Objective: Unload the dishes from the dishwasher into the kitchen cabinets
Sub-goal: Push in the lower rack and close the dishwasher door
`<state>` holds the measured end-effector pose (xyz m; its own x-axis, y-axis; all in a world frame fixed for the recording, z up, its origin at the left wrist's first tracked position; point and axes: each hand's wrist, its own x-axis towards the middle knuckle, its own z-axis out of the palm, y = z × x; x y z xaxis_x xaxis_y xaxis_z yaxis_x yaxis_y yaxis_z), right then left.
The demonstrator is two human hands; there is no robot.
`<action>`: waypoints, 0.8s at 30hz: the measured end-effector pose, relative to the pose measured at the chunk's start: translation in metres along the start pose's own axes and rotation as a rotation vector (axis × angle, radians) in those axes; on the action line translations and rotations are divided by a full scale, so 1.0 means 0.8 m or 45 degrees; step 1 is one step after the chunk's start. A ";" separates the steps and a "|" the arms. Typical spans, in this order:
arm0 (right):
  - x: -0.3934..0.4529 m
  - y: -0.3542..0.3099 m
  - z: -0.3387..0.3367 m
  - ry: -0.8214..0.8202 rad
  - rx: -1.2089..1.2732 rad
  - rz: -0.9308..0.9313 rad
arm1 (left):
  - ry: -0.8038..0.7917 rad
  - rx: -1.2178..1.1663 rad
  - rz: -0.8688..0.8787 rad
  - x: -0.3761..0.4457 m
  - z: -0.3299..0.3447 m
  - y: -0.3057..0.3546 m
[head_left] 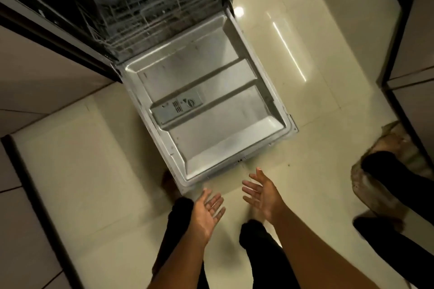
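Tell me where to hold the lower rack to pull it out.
Grip the front rim wire of the lower rack, reaching over the open door from the front. That edge faces both open hands.

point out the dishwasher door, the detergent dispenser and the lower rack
dishwasher door (218,141): head view, on the bare inner panel near its front edge
detergent dispenser (177,108): head view, on the grey unit's middle
lower rack (131,23): head view, on the wire grid inside the tub

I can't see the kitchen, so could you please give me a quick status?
Both hands, left and right, open, empty. Dishwasher door down; racks dim. Nothing blocking.
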<state>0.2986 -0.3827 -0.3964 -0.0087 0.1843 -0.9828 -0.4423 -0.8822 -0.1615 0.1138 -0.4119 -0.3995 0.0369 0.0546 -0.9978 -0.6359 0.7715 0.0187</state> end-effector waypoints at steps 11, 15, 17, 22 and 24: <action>0.094 0.006 -0.132 0.102 0.351 0.052 | 0.058 -0.433 0.001 0.119 0.018 -0.062; 0.206 -0.001 -0.116 0.041 0.569 0.013 | 0.133 -0.556 0.069 0.223 0.004 -0.059; 0.251 -0.009 -0.102 0.004 0.656 -0.017 | 0.105 -0.629 0.080 0.262 0.004 -0.052; 0.315 -0.025 -0.073 -0.079 0.778 -0.106 | -0.060 -0.946 0.126 0.305 0.007 -0.047; 0.314 -0.030 -0.071 -0.063 0.762 -0.105 | -0.051 -1.038 0.157 0.306 0.013 -0.041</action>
<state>0.3578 -0.3396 -0.6446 0.0115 0.2743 -0.9616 -0.8709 -0.4697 -0.1444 0.1520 -0.4174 -0.6434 -0.0521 0.1437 -0.9882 -0.9965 0.0571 0.0608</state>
